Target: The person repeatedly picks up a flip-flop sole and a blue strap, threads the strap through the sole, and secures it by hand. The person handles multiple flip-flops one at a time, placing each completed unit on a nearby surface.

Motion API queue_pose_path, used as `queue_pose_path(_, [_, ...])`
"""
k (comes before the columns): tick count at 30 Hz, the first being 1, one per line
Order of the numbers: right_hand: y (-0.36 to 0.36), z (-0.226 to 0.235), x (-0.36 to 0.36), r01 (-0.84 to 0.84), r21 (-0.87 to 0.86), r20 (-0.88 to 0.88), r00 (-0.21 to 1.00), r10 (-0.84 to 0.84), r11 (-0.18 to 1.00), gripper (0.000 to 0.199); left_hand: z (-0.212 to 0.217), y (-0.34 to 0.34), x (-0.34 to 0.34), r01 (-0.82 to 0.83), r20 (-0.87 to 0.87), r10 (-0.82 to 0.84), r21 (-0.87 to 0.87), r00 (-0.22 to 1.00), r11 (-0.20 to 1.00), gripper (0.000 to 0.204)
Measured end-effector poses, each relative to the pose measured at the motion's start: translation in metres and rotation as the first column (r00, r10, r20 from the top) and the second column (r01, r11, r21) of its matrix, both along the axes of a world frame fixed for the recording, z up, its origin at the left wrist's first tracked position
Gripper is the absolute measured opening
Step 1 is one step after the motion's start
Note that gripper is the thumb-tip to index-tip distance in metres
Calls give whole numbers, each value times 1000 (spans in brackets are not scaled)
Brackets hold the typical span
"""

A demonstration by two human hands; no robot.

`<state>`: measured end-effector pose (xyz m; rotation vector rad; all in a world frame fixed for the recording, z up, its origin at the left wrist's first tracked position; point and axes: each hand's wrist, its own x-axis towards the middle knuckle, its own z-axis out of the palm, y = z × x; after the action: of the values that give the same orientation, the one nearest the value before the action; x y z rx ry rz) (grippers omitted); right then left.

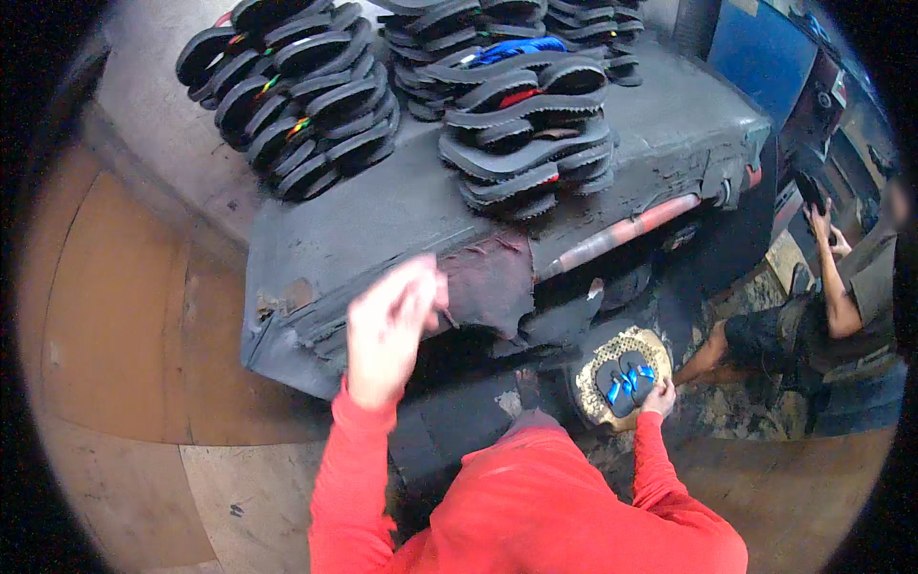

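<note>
My left hand [390, 320] is raised at the near edge of the dark covered table [373, 230], in front of a worn maroon cloth patch [488, 277]. Motion blurs its fingers, so I cannot tell whether they grip anything. Lower and to the right, my right hand [658, 396] has its fingers closed at the edge of a dark sandal [626, 383] with bright blue straps. It appears to lie with a second one on a rounded, tan and black mottled seat [598, 416].
Stacks of black sandals [296, 105] stand on the table's far left, with another stack [531, 134] at its middle. A red-and-grey roll [626, 232] runs along the near edge. On the right a co-worker [832, 297] sits holding a dark sole [810, 191].
</note>
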<state>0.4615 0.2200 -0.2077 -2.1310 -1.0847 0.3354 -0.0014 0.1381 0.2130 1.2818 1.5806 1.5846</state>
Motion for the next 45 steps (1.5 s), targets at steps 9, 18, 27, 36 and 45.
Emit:
queue_pose_path(9, [40,177,-185,-535,533,-285,615,735,655,18,130,190,-33,16,452,65,-173,889,985,33])
queue_pose_path(18, [-25,228,-255,-726,456,-650,123,750,514,14,58,-6,-64,-207,439,132,126,889,970,21])
queue_pose_path(27, [-32,219,-289,-832,553,-590,-428,684,-43,60,-138,-160,10,-227,-41,234,-455,971,861,48])
queue_pose_path(36, [-123,181,-373,-914,240,343,-235,909,-327,62,-200,-130,2,-647,-116,637,-201,762,736,47])
queue_pose_path(45, [-115,166,-406,-928,229,225,-243,944,-294,36,-200,-108,-37,-605,-238,557,-347,796,716,31])
